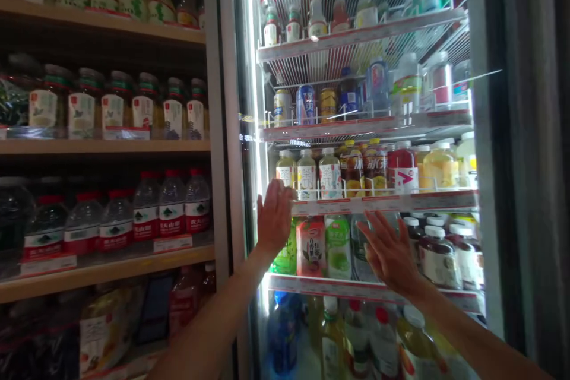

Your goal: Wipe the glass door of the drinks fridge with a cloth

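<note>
My left hand (274,217) is raised before the lit drinks fridge, its fingers stretched upward and nothing in it. Just behind it stand pale tea bottles (307,173) with white labels and a green drink (285,258). My right hand (392,252) is spread wide, also holding nothing, in front of the shelf below. Nearest to it are a green carton-like pack (338,246) and dark bottles with white caps (439,255). Between the hands is a red pack (310,247). Whether either hand touches the fridge front, I cannot tell.
Wooden shelves (107,146) at left carry tea bottles (82,104) and red-capped water bottles (171,205). A grey upright frame (222,130) separates them from the fridge. Upper wire shelves hold cans (306,104) and more bottles. Streaks of reflected light cross the fridge front.
</note>
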A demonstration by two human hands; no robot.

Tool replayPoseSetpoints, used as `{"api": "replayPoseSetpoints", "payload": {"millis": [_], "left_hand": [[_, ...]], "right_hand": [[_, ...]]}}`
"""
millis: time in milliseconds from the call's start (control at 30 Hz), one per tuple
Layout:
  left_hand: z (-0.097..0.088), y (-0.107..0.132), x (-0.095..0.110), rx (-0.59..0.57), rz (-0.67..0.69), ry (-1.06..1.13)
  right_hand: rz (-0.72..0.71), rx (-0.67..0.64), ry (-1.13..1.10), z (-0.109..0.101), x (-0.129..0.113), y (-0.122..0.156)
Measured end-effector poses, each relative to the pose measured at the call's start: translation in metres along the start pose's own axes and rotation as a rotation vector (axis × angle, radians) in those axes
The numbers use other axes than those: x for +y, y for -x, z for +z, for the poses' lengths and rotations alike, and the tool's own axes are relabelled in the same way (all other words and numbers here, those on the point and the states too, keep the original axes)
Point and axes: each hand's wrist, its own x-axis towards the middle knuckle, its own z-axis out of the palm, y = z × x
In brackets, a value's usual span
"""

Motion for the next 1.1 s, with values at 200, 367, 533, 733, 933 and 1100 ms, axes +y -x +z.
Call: {"api": "replayPoseSetpoints", "payload": {"millis": [200, 367, 533, 733, 933, 1100], "left_hand": [[0.003, -0.015, -0.003, 0.102, -0.304, -0.023], [0.009, -0.025, 0.019, 0.047, -0.033, 0.04], [0.007, -0.036, 0.01, 0.057, -0.131, 0.024], [0.007, -0.032, 0.01, 0.038, -0.058, 0.057], [0.013, -0.03, 0.036, 0.104, -0.108, 0.019], [0.017, -0.023, 0.063, -0.05, 0.447, 0.106]], "right_hand": [[0.048, 0.068, 0.037, -0.011, 0.013, -0.03], [0.084, 0.102, 0.045, -0.013, 0.01, -0.05], [0.07, 0.086, 0.034, -0.015, 0.01, -0.052], [0.103, 0.069, 0.057, -0.017, 0.014, -0.045], [0.117, 0.071, 0.077, -0.015, 0.016, -0.045], [0.147, 0.073, 0.091, -0.018, 0.024, -0.042]]}}
